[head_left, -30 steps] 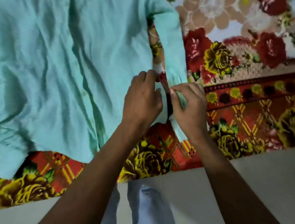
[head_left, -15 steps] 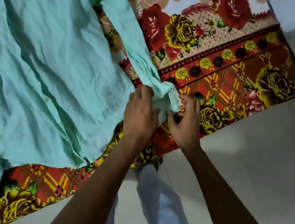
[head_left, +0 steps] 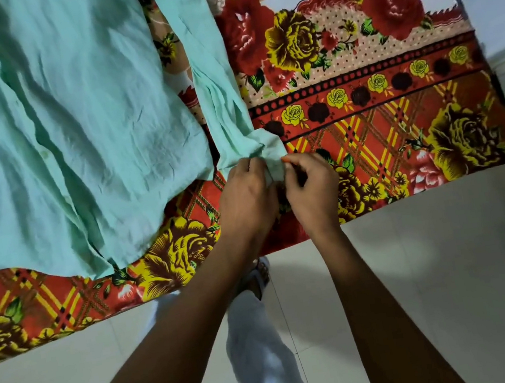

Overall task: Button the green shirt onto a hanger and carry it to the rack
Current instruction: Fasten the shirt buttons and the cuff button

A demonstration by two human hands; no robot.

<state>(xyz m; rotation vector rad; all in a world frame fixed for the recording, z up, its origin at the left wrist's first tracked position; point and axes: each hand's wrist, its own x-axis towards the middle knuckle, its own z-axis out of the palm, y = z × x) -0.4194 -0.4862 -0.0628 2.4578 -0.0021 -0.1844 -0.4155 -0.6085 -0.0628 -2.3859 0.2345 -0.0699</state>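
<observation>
The green shirt [head_left: 66, 120] lies spread flat on the bed, its hem toward me. One long sleeve [head_left: 212, 76] runs down beside the body and ends in a cuff [head_left: 268, 150] near the bed's front edge. My left hand [head_left: 245, 198] pinches the cuff from the left with curled fingers. My right hand [head_left: 312, 189] pinches the same cuff from the right, thumb and fingertips meeting on the cloth. The cuff's button is hidden between my fingers. No hanger is in view.
A red, yellow and cream floral blanket [head_left: 381, 127] covers the bed. Pale floor tiles [head_left: 435, 279] lie below its front edge. My legs in light trousers [head_left: 262, 362] and one sandalled foot [head_left: 257, 278] stand close to the bed.
The view has swung down and left, so the shirt sits higher in the frame. Both hands have stayed together on the sleeve's cuff, the fingers working closer on it.
</observation>
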